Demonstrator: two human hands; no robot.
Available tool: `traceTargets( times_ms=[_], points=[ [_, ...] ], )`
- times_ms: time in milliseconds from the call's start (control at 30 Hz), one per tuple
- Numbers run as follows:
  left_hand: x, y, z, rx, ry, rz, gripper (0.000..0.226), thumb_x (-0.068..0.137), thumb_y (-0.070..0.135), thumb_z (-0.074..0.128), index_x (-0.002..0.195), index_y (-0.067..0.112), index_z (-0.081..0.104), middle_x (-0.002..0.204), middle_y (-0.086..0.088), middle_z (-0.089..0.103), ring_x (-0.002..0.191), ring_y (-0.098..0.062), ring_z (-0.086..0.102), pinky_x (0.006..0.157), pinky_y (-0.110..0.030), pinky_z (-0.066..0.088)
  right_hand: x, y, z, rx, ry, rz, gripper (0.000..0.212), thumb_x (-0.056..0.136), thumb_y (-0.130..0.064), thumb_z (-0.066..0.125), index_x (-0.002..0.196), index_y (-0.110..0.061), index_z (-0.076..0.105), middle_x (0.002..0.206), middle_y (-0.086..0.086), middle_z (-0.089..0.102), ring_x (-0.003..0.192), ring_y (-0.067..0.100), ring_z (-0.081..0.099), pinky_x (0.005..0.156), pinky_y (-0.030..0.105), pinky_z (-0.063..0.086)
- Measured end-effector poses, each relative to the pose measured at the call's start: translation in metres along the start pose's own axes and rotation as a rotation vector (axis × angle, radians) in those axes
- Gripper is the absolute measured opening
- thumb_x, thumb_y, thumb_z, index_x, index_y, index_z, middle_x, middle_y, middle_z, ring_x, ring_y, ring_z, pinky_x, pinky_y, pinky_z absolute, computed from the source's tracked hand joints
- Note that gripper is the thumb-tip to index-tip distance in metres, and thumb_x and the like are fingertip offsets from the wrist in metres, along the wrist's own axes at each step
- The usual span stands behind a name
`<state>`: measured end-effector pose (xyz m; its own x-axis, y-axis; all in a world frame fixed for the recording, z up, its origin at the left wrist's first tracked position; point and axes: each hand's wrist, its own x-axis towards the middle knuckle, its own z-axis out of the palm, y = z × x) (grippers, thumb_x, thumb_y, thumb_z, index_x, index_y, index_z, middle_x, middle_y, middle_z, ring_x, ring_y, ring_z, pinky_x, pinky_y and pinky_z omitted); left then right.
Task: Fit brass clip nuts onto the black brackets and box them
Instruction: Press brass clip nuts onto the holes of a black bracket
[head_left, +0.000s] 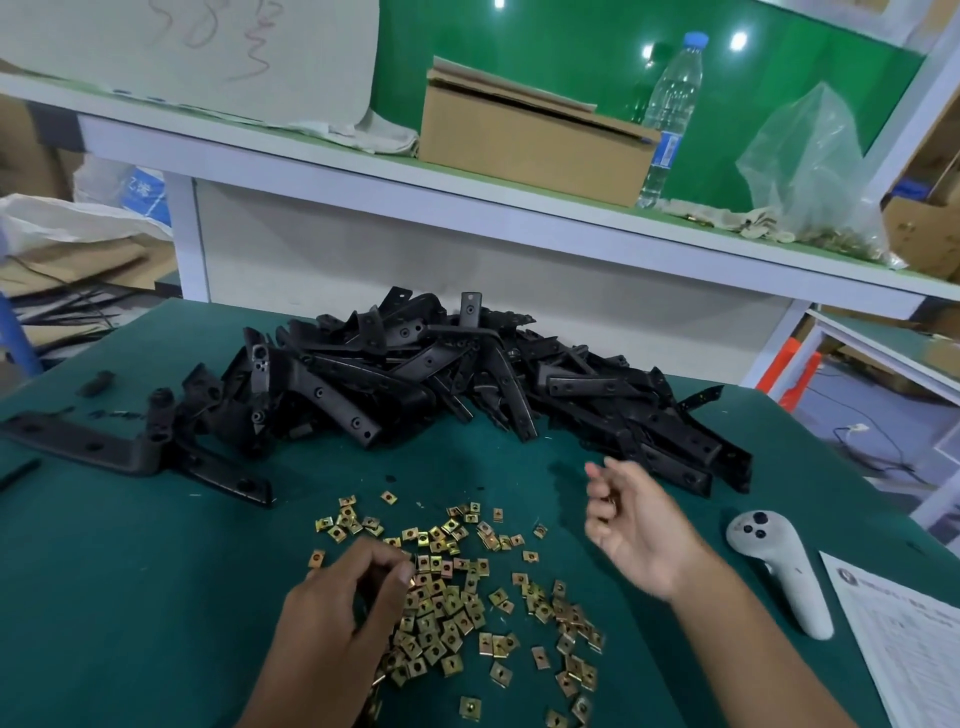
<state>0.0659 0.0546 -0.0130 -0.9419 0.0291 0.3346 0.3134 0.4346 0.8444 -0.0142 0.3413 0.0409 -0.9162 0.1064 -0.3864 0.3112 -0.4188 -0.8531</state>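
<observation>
**Clip nuts scattered, brackets heaped**

Small square brass clip nuts (457, 597) lie scattered on the green mat (130, 597), before the piled black brackets (441, 374). Your left hand (343, 608) reaches into them, fingertips pinching together. Your right hand (636, 525) hovers palm-in, fingers curled around something brass-coloured.

Green-topped workbench (130, 597) beneath a white-framed shelf (467, 202), backed by a green wall panel (545, 52) reflecting overhead lights.

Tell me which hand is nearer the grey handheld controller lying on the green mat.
Right. The right hand hangs just left of the grey handheld controller, apart from it. The left hand is farther left, over the scattered brass clip nuts.
</observation>
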Motion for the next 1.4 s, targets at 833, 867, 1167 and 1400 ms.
traceTargets(
  times_ms=[833, 867, 1167, 1400],
  points=[
    [0.003, 0.006, -0.005, -0.455, 0.158, -0.114, 0.059, 0.082, 0.071, 0.062, 0.134, 0.048, 0.048, 0.124, 0.019, 0.064, 0.113, -0.005, 0.064, 0.091, -0.027, 0.049, -0.072, 0.069, 0.025, -0.746, -0.156, -0.481, 0.049, 0.086, -0.054, 0.046, 0.050, -0.022, 0.057, 0.053, -0.004, 0.040, 0.051, 0.011, 0.037, 0.060, 0.024, 0.032],
    [0.005, 0.006, -0.008, -0.449, 0.219, -0.122, 0.044, 0.084, 0.067, 0.066, 0.123, 0.050, 0.056, 0.117, 0.017, 0.067, 0.107, -0.007, 0.066, 0.087, -0.028, 0.051, -0.075, 0.072, 0.025, -0.780, -0.222, -0.476, 0.047, 0.079, -0.058, 0.045, 0.050, -0.023, 0.058, 0.051, -0.005, 0.038, 0.050, 0.010, 0.036, 0.058, 0.020, 0.031],
    [0.015, -0.004, -0.011, -0.449, 0.374, -0.217, 0.024, 0.078, 0.042, 0.069, 0.098, 0.031, 0.066, 0.081, 0.014, 0.067, 0.066, 0.001, 0.060, 0.059, -0.009, 0.048, -0.063, 0.064, 0.004, -0.604, -0.570, -0.181, 0.039, 0.075, -0.058, 0.069, 0.081, -0.020, 0.074, 0.065, -0.006, 0.047, 0.059, 0.010, 0.041, 0.062, 0.021, 0.038],
    [0.007, 0.011, -0.009, -0.550, 0.256, -0.153, 0.020, 0.076, 0.039, 0.067, 0.096, 0.038, 0.071, 0.078, 0.018, 0.067, 0.060, 0.003, 0.057, 0.055, -0.009, 0.046, -0.053, 0.054, -0.007, -0.735, -0.353, -0.169, 0.033, 0.104, 0.005, 0.041, 0.122, -0.014, 0.061, 0.110, -0.001, 0.074, 0.096, 0.012, 0.068, 0.077, 0.026, 0.054]
  ],
)
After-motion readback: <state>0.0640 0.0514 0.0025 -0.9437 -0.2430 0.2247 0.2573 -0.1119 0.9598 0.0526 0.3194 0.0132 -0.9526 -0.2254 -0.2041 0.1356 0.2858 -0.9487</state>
